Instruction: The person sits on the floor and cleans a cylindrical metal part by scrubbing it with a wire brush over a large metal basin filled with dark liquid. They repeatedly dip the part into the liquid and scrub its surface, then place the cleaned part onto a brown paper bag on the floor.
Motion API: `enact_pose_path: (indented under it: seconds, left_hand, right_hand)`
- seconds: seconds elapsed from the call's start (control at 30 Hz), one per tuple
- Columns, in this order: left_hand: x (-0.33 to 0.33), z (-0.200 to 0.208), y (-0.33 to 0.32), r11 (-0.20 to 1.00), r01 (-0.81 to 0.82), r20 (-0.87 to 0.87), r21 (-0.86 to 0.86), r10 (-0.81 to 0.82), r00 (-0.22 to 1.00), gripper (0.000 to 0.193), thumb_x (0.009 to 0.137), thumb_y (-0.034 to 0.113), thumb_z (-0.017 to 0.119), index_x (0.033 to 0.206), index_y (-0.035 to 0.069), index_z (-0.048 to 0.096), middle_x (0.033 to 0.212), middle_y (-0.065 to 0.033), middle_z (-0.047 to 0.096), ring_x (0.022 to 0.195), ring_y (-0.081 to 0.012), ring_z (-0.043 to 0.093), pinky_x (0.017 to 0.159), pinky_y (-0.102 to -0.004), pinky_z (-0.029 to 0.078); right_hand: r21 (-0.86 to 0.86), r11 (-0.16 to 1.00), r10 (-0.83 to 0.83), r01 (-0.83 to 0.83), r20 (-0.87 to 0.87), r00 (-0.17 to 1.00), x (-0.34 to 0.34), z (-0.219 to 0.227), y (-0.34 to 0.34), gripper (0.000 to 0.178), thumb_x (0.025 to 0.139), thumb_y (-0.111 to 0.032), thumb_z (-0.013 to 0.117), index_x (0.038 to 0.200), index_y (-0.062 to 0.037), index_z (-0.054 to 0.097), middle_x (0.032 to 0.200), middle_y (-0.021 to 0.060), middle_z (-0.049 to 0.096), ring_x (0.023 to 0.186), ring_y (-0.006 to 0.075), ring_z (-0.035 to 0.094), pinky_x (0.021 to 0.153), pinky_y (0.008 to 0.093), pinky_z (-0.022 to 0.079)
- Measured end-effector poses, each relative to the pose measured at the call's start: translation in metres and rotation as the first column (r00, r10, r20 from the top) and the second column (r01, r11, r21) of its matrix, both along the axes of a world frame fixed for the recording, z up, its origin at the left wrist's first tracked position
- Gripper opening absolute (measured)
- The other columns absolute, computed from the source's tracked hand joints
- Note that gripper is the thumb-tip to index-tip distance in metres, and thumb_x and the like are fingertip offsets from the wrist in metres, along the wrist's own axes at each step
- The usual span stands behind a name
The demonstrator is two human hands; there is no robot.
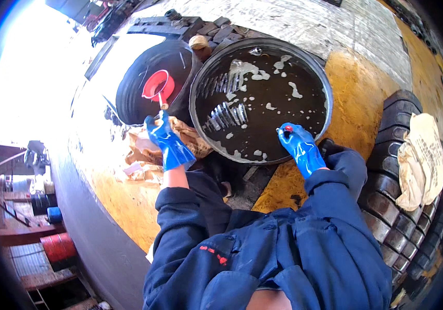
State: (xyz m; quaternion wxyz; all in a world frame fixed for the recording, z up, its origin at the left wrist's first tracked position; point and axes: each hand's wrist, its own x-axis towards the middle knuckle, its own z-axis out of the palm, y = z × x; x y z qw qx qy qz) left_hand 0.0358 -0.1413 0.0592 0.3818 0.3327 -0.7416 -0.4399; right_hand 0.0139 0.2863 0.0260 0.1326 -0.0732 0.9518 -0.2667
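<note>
My left hand (pixel 168 142), in a blue rubber glove, is closed round the handle end of a red dipper (pixel 151 82). The dipper's round bowl hangs over a black tub (pixel 128 95) at the left. My right hand (pixel 300 147), gloved alike, is closed at the near right rim of a large round basin (pixel 327 85). A small red thing (pixel 288 128) shows between its fingers; its kind I cannot make out. Dark liquid with patches of white foam (pixel 247 68) fills the basin. Ribbed, shiny metal parts (pixel 227 116) lie partly under the liquid.
Crumpled brown paper sacks (pixel 141 150) lie below the black tub. Dark blocks (pixel 224 33) and a pallet (pixel 164 27) stand behind. Heavy segmented black tracks (pixel 387 181) run along the right, with a tan sack (pixel 422 160) on them. A red drum (pixel 60 248) is at lower left.
</note>
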Motion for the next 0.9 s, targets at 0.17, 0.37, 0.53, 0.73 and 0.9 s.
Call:
enact_pose_path:
  seconds: [0.17,0.37,0.53,0.73,0.9]
  left_hand:
    - [-0.069,-0.029,0.072,0.804,0.583,0.031,0.117,-0.589,0.807,0.037,0.082,0.009,0.084,0.114,0.005,0.066,0.098,-0.0042,0.071,0.087,-0.0156,0.067,0.081,-0.0315,0.057]
    - [-0.081,0.009,0.218,0.510,0.750,0.298,0.421,-0.859,0.416,0.070,0.080,0.021,0.089,0.137,-0.003,0.055,0.121,-0.0199,0.071,0.111,-0.0289,0.070,0.096,-0.0377,0.056]
    - [-0.146,-0.030,0.240,0.493,0.868,0.753,0.060,-0.593,0.284,0.094,0.075,0.043,0.090,0.147,-0.003,0.049,0.138,-0.0279,0.062,0.129,-0.0394,0.061,0.108,-0.0438,0.050]
    - [-0.206,-0.049,0.276,0.469,0.882,0.858,-0.042,-0.435,0.272,0.098,0.075,0.056,0.086,0.146,-0.002,0.050,0.140,-0.0263,0.061,0.131,-0.0401,0.059,0.110,-0.0447,0.048]
    - [-0.244,-0.040,0.306,0.459,0.885,0.842,-0.077,-0.446,0.304,0.087,0.081,0.058,0.079,0.143,0.003,0.054,0.128,-0.0265,0.068,0.120,-0.0424,0.065,0.103,-0.0479,0.052]
  right_hand:
    - [0.025,0.997,0.060,-0.068,0.238,0.969,-0.014,0.034,-0.004,0.036,0.097,-0.043,0.056,0.113,-0.0168,0.075,0.115,0.0154,0.074,0.109,0.0378,0.069,0.094,0.0473,0.056]
    - [0.109,0.938,0.325,-0.329,0.051,0.944,-0.020,0.033,0.007,0.028,0.088,-0.039,0.065,0.093,-0.0151,0.080,0.090,0.0158,0.076,0.086,0.0373,0.074,0.077,0.0511,0.059]
    - [0.132,0.886,0.439,-0.444,0.064,0.896,-0.024,0.011,0.003,0.021,0.086,-0.034,0.067,0.092,-0.0211,0.082,0.087,0.0070,0.077,0.082,0.0330,0.075,0.068,0.0495,0.055]
    - [0.215,0.787,0.507,-0.578,0.306,0.805,-0.028,0.017,-0.013,0.020,0.087,-0.025,0.066,0.100,-0.0223,0.082,0.098,0.0003,0.079,0.092,0.0233,0.077,0.070,0.0472,0.049]
    - [0.132,0.855,0.498,-0.501,0.060,0.865,-0.014,-0.003,-0.018,0.011,0.076,-0.023,0.073,0.082,-0.0209,0.082,0.082,0.0030,0.078,0.079,0.0255,0.075,0.063,0.0463,0.048]
